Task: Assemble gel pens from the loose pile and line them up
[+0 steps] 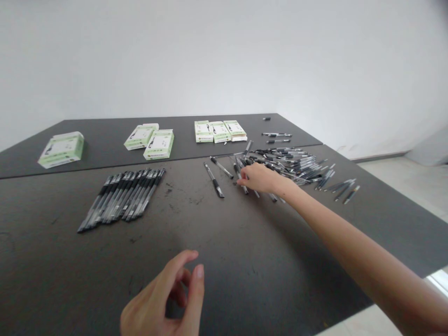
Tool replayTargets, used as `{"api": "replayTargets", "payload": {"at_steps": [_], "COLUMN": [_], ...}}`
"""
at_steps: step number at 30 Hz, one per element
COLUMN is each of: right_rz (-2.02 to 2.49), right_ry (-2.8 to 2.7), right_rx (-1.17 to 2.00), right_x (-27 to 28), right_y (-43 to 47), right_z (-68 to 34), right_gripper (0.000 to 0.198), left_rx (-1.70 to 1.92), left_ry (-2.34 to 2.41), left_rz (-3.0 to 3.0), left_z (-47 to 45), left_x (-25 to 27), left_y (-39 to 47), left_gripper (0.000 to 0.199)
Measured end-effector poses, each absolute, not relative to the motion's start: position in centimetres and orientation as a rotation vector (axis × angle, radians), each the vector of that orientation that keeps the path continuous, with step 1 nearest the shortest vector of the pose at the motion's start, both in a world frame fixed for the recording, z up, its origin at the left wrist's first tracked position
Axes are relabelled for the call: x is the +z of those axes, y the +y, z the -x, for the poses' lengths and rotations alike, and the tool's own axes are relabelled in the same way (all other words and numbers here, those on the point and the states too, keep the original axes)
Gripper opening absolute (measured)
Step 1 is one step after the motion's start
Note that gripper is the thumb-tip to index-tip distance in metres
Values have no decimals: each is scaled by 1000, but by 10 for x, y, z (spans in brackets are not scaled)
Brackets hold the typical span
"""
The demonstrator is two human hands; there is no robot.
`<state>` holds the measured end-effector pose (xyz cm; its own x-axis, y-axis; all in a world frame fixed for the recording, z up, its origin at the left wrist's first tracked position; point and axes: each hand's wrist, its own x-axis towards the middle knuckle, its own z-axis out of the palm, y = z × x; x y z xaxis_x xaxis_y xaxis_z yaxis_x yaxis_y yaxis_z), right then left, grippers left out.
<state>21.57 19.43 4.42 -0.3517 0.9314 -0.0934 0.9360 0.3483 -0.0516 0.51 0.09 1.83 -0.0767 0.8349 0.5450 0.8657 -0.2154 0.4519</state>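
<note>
My left hand (168, 298) is raised at the bottom of the view, thumb and forefinger apart, the other fingers curled, holding nothing. At the near left edge of a loose heap of black-gripped clear gel pens (297, 161), my right hand (258, 178) pinches at a pen (245, 189); its fingers partly cover it. Just left of that hand, two single pens lie on the table: one pen (213, 180) with its dark end toward me, and another pen (221, 167) a little farther back. A side-by-side row of pens (122, 196) lies on the left.
Green-and-white boxes stand on the dark table (224, 228): one box (62, 149) far left, two boxes (159, 143) left of centre, and three boxes (220, 132) farther right. A few pens (278, 141) lie behind the heap. A white wall (175, 56) rises beyond.
</note>
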Motion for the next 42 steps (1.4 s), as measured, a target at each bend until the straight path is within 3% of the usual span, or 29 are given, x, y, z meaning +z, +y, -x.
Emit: {"api": "replayTargets", "payload": {"at_steps": [6,36,42], "right_rz": [-1826,-1768,-1837], "right_ry": [2601,2559,2758], "right_rx": [-64,-180,-197], "right_x": [51,58,73], "right_y": [197,219,161], "right_z": [-212,-132,-150], "right_gripper": [39,25,27], "left_rx": [-1180,-1352,-1608], "left_ry": [-1904,-1970,-2380], "left_rz": [2135,2096,1943], "left_z": [-1,0,3], "left_x": [19,22,29], "left_y": [2,0,12], "left_gripper": [15,9,29]}}
